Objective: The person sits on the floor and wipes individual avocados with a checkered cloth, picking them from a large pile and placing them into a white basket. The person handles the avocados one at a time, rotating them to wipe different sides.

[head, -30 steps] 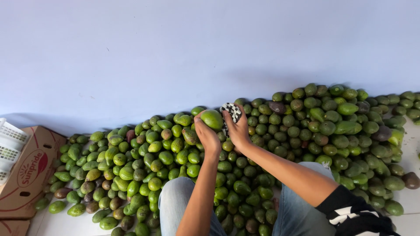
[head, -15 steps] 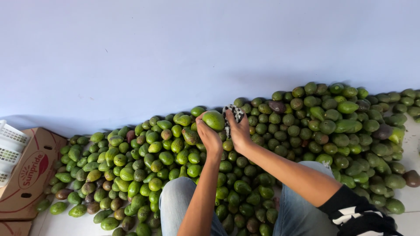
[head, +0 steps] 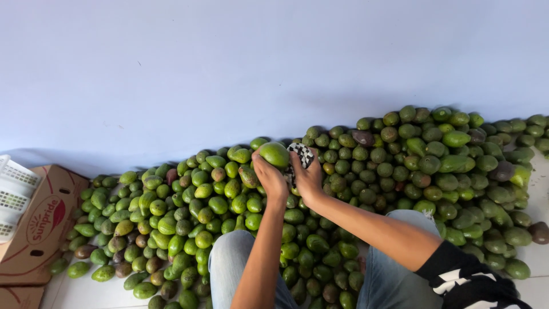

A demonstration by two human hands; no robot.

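My left hand (head: 269, 177) holds up a round green avocado (head: 274, 154) above the heap. Right beside it, my right hand (head: 307, 177) grips a black-and-white checked cloth (head: 301, 153) pressed against the avocado's right side. Both hands hover over the middle of a large pile of green avocados (head: 394, 166) lying on the floor against a pale blue wall. My knees in blue jeans (head: 229, 263) reach into the pile's near edge.
A brown cardboard box (head: 40, 226) lies flat at the left, with a white plastic basket (head: 12, 194) on it. A few dark purplish avocados (head: 363, 137) are mixed into the heap. White tiled floor (head: 537, 171) shows at the right edge.
Both hands stay at about the same spot with the avocado raised. The cloth has shifted slightly against the fruit's right side.
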